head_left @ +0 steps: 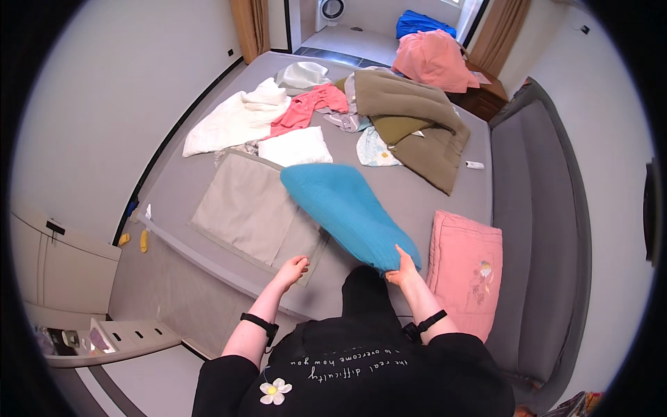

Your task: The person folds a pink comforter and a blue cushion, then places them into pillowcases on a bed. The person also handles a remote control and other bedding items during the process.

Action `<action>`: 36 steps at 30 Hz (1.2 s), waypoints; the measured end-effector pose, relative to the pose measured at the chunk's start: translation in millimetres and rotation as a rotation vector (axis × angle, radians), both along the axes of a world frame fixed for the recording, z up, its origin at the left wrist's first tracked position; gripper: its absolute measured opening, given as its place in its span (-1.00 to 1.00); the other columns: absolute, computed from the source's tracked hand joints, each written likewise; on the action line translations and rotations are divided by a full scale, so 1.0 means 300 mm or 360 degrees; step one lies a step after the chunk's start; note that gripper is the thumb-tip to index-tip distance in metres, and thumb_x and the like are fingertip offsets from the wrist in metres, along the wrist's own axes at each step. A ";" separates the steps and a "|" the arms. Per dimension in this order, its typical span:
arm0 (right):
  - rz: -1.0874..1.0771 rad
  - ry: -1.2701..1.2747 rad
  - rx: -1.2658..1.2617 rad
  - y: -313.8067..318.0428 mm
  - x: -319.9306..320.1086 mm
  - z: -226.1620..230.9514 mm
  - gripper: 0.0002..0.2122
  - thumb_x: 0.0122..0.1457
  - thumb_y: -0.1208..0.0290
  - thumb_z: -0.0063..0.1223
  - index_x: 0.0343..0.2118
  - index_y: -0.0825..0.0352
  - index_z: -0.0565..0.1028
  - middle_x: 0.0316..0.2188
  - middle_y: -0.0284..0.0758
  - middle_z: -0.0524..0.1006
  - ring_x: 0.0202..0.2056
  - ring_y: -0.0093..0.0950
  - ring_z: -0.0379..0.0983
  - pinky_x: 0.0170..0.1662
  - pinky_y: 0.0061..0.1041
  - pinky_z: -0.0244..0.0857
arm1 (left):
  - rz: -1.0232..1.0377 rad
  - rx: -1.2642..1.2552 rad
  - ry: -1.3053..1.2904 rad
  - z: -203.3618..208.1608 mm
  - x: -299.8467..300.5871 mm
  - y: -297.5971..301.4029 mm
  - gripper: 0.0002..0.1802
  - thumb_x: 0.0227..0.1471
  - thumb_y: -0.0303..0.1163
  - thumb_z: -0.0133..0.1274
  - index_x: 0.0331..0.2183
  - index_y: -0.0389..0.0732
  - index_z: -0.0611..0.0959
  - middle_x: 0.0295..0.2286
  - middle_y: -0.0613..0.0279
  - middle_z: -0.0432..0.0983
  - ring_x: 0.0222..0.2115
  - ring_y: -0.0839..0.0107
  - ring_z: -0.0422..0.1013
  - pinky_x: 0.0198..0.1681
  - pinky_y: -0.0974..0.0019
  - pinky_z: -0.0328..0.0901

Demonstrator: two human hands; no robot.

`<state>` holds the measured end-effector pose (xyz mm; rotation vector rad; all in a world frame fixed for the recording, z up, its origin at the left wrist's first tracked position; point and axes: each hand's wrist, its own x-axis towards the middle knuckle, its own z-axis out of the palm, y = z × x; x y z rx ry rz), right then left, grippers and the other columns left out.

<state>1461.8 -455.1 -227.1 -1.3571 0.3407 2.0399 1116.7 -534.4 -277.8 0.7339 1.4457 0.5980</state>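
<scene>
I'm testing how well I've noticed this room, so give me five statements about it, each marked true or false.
1. The right hand has its grip on the blue pillow. True.
2. Both hands hold it. False: the left hand is apart from it.
3. The folded pink quilt lies to its right. True.
4. The white remote is under the brown quilt. False: it lies uncovered.
5. The brown quilt lies on the bed. True.

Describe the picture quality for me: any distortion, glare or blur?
In the head view, black corners frame the fisheye picture; the grey headboard bows along the right side; the white pillow looks bright, with little surface detail; the far end of the blue cushion in the right hand looks slightly soft.
</scene>
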 end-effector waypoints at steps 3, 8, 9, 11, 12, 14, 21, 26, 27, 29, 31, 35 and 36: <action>0.0034 -0.0080 0.0100 -0.136 -0.031 0.104 -0.69 0.12 0.07 0.07 -0.19 0.15 0.41 -0.28 -0.43 0.54 -0.62 -0.60 0.36 -0.78 -0.73 -0.15 | 0.0019 0.0012 -0.0078 -0.023 0.014 -0.036 -0.49 0.22 -0.06 -0.19 0.07 -0.17 0.36 -0.07 0.20 0.43 -0.07 0.36 0.37 -0.08 0.27 0.27; -0.0111 -0.0269 0.0102 -0.301 -0.122 0.215 -0.67 0.16 0.12 0.04 -0.11 0.20 0.39 -0.19 -0.36 0.54 -0.40 -0.53 0.54 -0.77 -0.72 -0.04 | 0.0002 -0.0171 -0.0217 -0.046 0.116 -0.094 -0.42 0.21 0.03 -0.21 0.10 -0.16 0.31 -0.04 0.22 0.40 -0.15 0.39 0.39 -0.12 0.23 0.31; -0.0101 -0.0262 0.0079 -0.320 -0.130 0.203 -0.66 0.16 0.13 0.04 -0.09 0.21 0.38 -0.15 -0.34 0.52 -0.34 -0.48 0.55 -0.76 -0.72 0.04 | -0.0031 -0.0192 -0.0267 -0.047 0.132 -0.102 -0.36 0.20 0.07 -0.21 0.13 -0.15 0.24 0.02 0.20 0.33 -0.15 0.38 0.39 -0.15 0.22 0.33; 0.0014 -0.0172 0.0117 -0.359 -0.099 0.160 -0.65 0.17 0.15 0.03 -0.06 0.22 0.37 -0.12 -0.33 0.51 -0.31 -0.44 0.55 -0.73 -0.72 0.10 | 0.0003 -0.0197 -0.0302 -0.020 0.181 -0.120 -0.35 0.20 0.07 -0.21 0.15 -0.15 0.21 0.04 0.17 0.29 -0.15 0.38 0.39 -0.17 0.22 0.33; 0.0077 -0.0127 0.0137 -0.377 -0.085 0.140 -0.64 0.17 0.15 0.03 -0.05 0.23 0.36 -0.11 -0.32 0.50 -0.30 -0.42 0.55 -0.72 -0.72 0.13 | 0.0026 -0.0199 -0.0318 -0.005 0.196 -0.127 -0.34 0.20 0.08 -0.21 0.16 -0.15 0.20 0.06 0.16 0.26 -0.15 0.38 0.40 -0.17 0.22 0.34; 0.0067 -0.0135 0.0122 -0.385 -0.096 0.140 -0.64 0.15 0.14 0.06 -0.07 0.21 0.37 -0.13 -0.35 0.50 -0.34 -0.48 0.52 -0.72 -0.73 0.05 | 0.0060 -0.0209 -0.0350 -0.008 0.197 -0.129 -0.31 0.19 0.05 -0.19 0.19 -0.13 0.11 0.07 0.19 0.23 -0.18 0.40 0.41 -0.24 0.28 0.36; 0.0168 -0.0207 -0.0043 -0.457 -0.120 0.018 -0.63 0.13 0.09 0.10 -0.10 0.20 0.38 -0.20 -0.42 0.52 -0.46 -0.59 0.47 -0.76 -0.76 -0.18 | 0.0293 -0.0305 -0.0473 -0.115 0.177 -0.179 -0.32 0.16 0.04 -0.11 0.19 -0.04 0.12 0.08 0.20 0.25 -0.30 0.45 0.42 -0.39 0.37 0.38; 0.0171 -0.0263 0.0007 -0.629 -0.144 -0.042 -0.67 0.22 0.13 -0.03 -0.04 0.19 0.32 -0.21 -0.42 0.49 -0.46 -0.61 0.46 -0.77 -0.73 -0.09 | 0.0323 -0.0470 -0.0411 -0.050 0.222 -0.183 -0.24 0.04 -0.02 0.07 0.15 -0.08 0.13 0.02 0.14 0.29 -0.27 0.34 0.41 -0.28 0.21 0.42; 0.0189 -0.0242 0.0020 -0.661 -0.130 -0.047 -0.66 0.22 0.14 -0.02 -0.04 0.19 0.32 -0.20 -0.40 0.48 -0.45 -0.60 0.45 -0.77 -0.72 -0.08 | 0.0278 -0.0454 -0.0419 -0.038 0.239 -0.171 -0.22 0.01 -0.06 0.11 0.14 -0.10 0.13 0.01 0.12 0.29 -0.24 0.30 0.41 -0.24 0.16 0.42; 0.0352 -0.0222 0.0013 -0.705 -0.142 -0.051 -0.70 0.22 0.13 -0.02 -0.09 0.18 0.33 -0.28 -0.41 0.46 -0.51 -0.61 0.40 -0.76 -0.72 -0.08 | 0.0512 -0.0184 -0.0471 -0.181 0.242 -0.181 -0.19 -0.04 -0.19 0.16 0.13 -0.17 0.11 0.02 0.04 0.28 -0.15 0.21 0.39 -0.15 0.07 0.39; 0.0438 -0.0245 -0.0035 -0.734 -0.111 -0.076 -0.74 0.22 0.09 -0.04 -0.21 0.17 0.37 -0.45 -0.46 0.44 -0.62 -0.66 0.31 -0.76 -0.72 -0.10 | 0.0582 -0.0078 -0.0420 -0.252 0.260 -0.215 -0.16 -0.07 -0.25 0.19 0.13 -0.23 0.09 0.02 -0.01 0.27 -0.06 0.15 0.33 -0.08 -0.01 0.34; 0.0797 -0.0374 -0.0170 -0.801 0.034 -0.190 -0.72 0.21 0.04 -0.03 -0.42 0.17 0.37 -0.69 -0.53 0.33 -0.75 -0.71 0.18 -0.76 -0.72 -0.11 | 0.0367 -0.0256 -0.0236 -0.169 0.335 -0.248 -0.15 -0.06 -0.23 0.17 0.14 -0.25 0.07 0.05 -0.02 0.24 0.04 0.10 0.25 -0.02 -0.06 0.26; 0.0946 -0.0399 -0.0186 -0.807 0.088 -0.256 -0.71 0.20 0.04 -0.03 -0.43 0.17 0.36 -0.69 -0.54 0.32 -0.75 -0.72 0.19 -0.76 -0.71 -0.11 | 0.0310 -0.0327 -0.0207 -0.137 0.338 -0.260 -0.15 -0.05 -0.23 0.16 0.14 -0.23 0.07 0.06 -0.02 0.23 0.04 0.10 0.26 -0.01 -0.06 0.25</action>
